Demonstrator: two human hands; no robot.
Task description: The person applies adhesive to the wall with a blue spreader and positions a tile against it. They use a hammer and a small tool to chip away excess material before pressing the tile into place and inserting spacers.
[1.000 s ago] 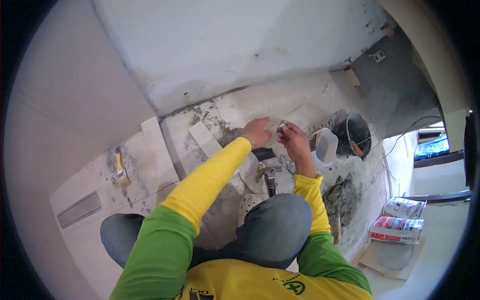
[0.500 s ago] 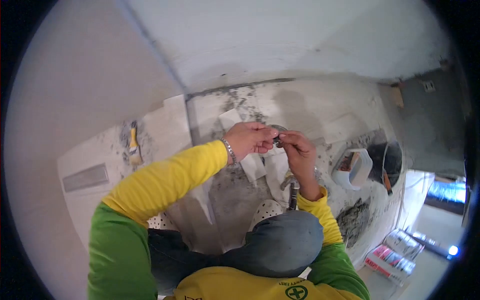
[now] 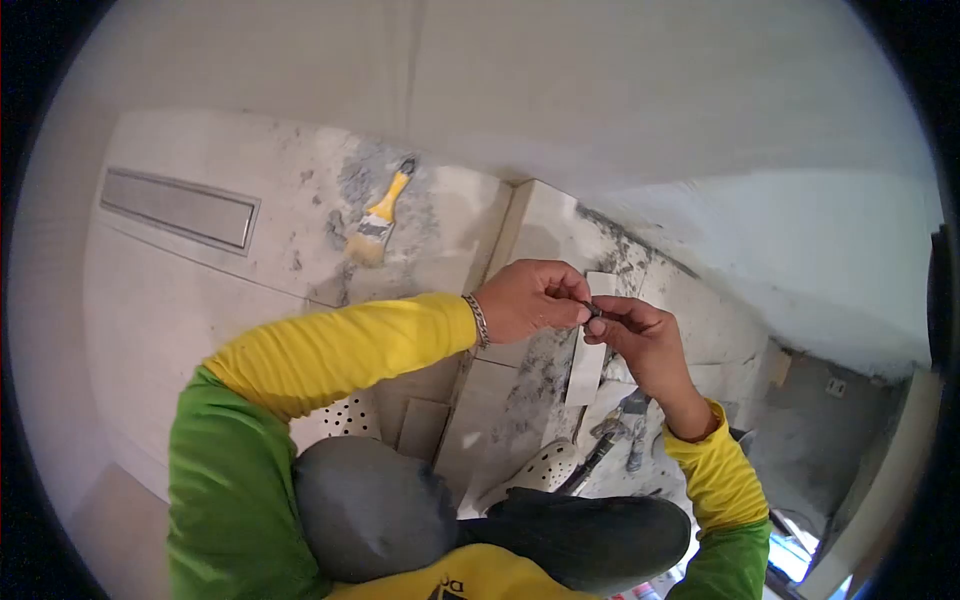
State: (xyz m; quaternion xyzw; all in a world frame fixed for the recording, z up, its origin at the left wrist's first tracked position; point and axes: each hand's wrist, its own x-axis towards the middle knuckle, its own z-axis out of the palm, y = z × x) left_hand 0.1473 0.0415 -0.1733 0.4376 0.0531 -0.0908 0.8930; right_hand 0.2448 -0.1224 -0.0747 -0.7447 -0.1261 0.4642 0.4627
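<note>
Fingertip to fingertip, my left hand (image 3: 532,302) and my right hand (image 3: 642,345) pinch a small dark piece (image 3: 594,311) between them. Most of it is covered by the fingers, so I cannot tell what kind of thing it is. Both hands are closed and held out in front of my knees. Behind them a narrow white tile strip (image 3: 585,368) lies on the floor. Below my right hand, near my shoe, lies a tool with a dark handle (image 3: 590,466) and a grey, mortar-smeared head.
A yellow-handled paintbrush (image 3: 382,212) lies on the smeared floor, left of a low step edge (image 3: 508,235). Farther left is a long metal drain cover (image 3: 180,208). A pale wall (image 3: 720,230) rises at the back right. A small tile piece (image 3: 424,428) lies between my shoes.
My view has swung to the left, bringing the brush and drain cover closer to the middle. The white container and dark bucket have left the view. Both hands stay together around the dark piece.
</note>
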